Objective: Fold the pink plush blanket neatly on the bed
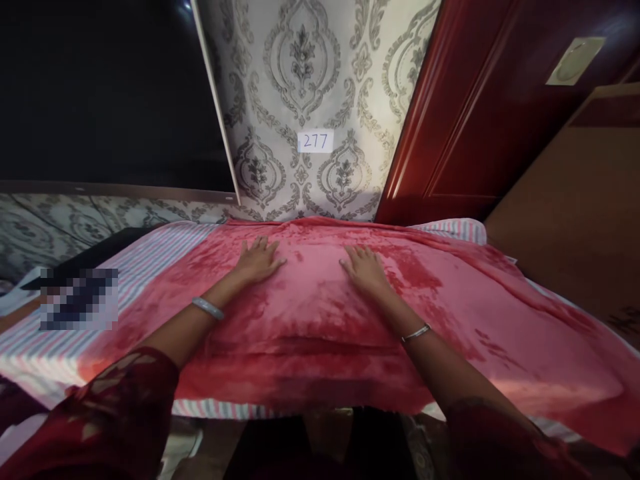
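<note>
A pinkish-red plush blanket (310, 313) lies spread over a table, its nap showing lighter and darker patches. My left hand (260, 260) rests flat on it, left of the middle, fingers spread towards the wall. To the right, my right hand (366, 268) also presses flat on the plush, fingers pointing away from me. Neither hand grips anything. Low folds run across the blanket in front of my wrists, and its near edge hangs at the table's front. Beneath it a striped cloth (165, 250) shows at the left and along the front edge.
A large dark screen (110, 93) stands at the back left. Behind the table is patterned wallpaper (300, 73) with a paper label (315, 141) reading 277. At the right are a dark red door panel (460, 120) and a big cardboard box (575, 200). A blurred-out patch covers something at the left.
</note>
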Tool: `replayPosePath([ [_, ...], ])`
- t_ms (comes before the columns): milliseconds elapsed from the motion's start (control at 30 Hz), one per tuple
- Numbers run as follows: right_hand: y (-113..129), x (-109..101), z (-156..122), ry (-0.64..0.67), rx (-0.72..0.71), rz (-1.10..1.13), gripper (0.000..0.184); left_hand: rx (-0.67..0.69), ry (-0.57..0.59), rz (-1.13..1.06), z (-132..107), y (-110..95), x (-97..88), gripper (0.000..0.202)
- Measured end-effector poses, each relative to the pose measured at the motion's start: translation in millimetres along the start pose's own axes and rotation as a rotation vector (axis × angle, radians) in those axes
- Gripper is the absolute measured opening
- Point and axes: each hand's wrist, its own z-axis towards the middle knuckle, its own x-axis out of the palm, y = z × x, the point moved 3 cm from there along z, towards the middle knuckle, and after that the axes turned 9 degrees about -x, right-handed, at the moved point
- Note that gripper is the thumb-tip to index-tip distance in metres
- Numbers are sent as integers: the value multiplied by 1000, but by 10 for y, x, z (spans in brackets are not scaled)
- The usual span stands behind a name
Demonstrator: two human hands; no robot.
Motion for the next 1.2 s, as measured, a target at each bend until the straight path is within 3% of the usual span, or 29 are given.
replayPosePath([
  [100,-48,194,-34,99,137,-92,59,-98,42,7,-108,153,223,72],
  [200,-64,345,-148,160,169,-114,60,-130,18,1,-155,184,428,69],
  [300,-79,374,-194,172,168,-127,60,-100,-23,2,-157,184,506,69],
  [633,-104,384,-177,140,145,-103,59,-75,-43,-10,-174,223,526,69],
  [833,-65,139,-207,248,134,-79,59,-72,78,-65,-175,241,262,69],
  [900,-5,76,-340,222,48,-89,61,-35,24,-52,-328,201,151,72],
  [1000,125,67,-664,183,-189,-72,60,174,-50,-39,-744,69,136,71],
  [1067,179,108,-884,201,-313,-54,58,278,-57,-40,-1038,0,246,67],
  [1200,161,195,-1083,214,-372,-47,56,241,-87,-34,-1323,-8,518,64],
])
